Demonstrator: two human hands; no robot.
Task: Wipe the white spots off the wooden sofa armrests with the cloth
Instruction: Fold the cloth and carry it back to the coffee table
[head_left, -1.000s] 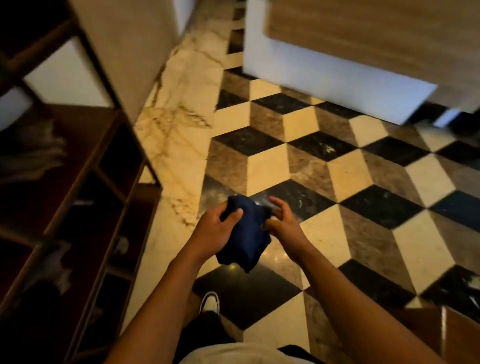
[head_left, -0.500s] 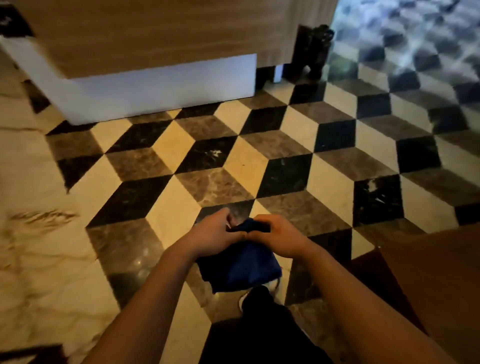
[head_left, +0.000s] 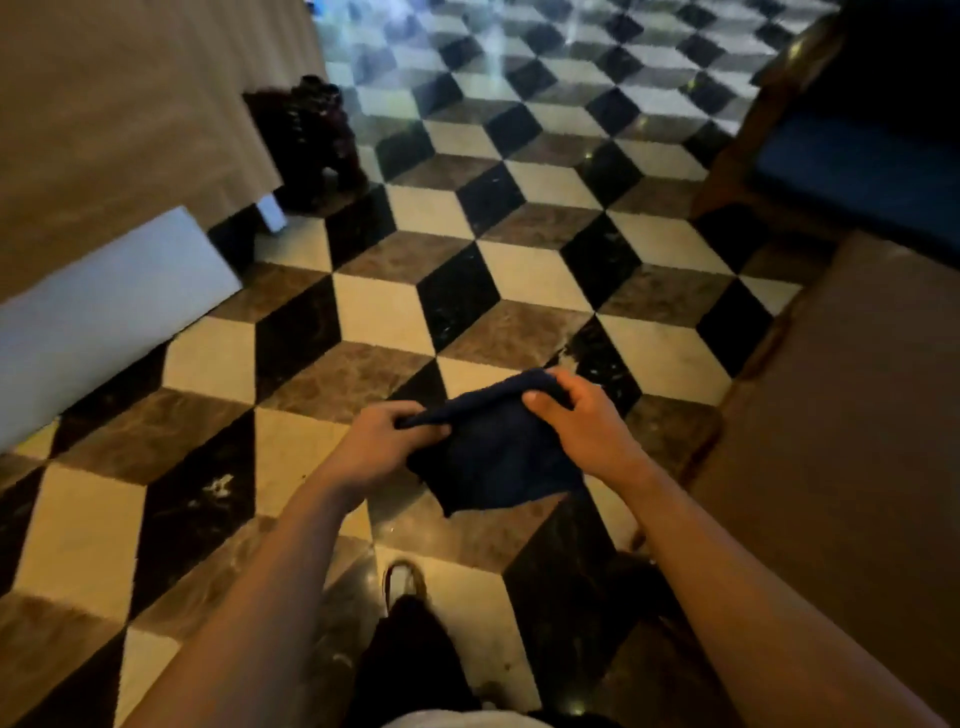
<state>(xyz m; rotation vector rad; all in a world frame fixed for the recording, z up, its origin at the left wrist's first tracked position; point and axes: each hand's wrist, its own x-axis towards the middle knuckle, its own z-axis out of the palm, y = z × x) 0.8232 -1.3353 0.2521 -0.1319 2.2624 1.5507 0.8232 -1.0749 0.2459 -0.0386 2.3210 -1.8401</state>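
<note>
Both hands, left (head_left: 375, 446) and right (head_left: 584, 422), pinch the top edge of the dark blue cloth (head_left: 496, 454) above the floor; soft, light, limp: bunch it into a pad

A: What colour is the cloth (head_left: 498, 447)?

B: Dark navy, plain, no print that shows. It hangs at about six o'clock.

A: And the floor (head_left: 457, 291)?

B: Tiles in three tones, cream, mottled brown and black, set as diamonds that read like stacked cubes. Toward twelve o'clock the same pattern turns bluish-grey under the light.

A: The seat (head_left: 857, 176) at two o'clock?

B: A blue cushion in a reddish-brown wooden frame.

A: At ten o'clock?

B: A cabinet (head_left: 130, 130) with pale tan wood grain over a white base. Beside it stands a dark ornament (head_left: 317, 135), perhaps deep maroon; it is too dim to be sure.

A: Down at six?

B: A white shoe (head_left: 402, 579) and black trousers (head_left: 410, 665).
</note>
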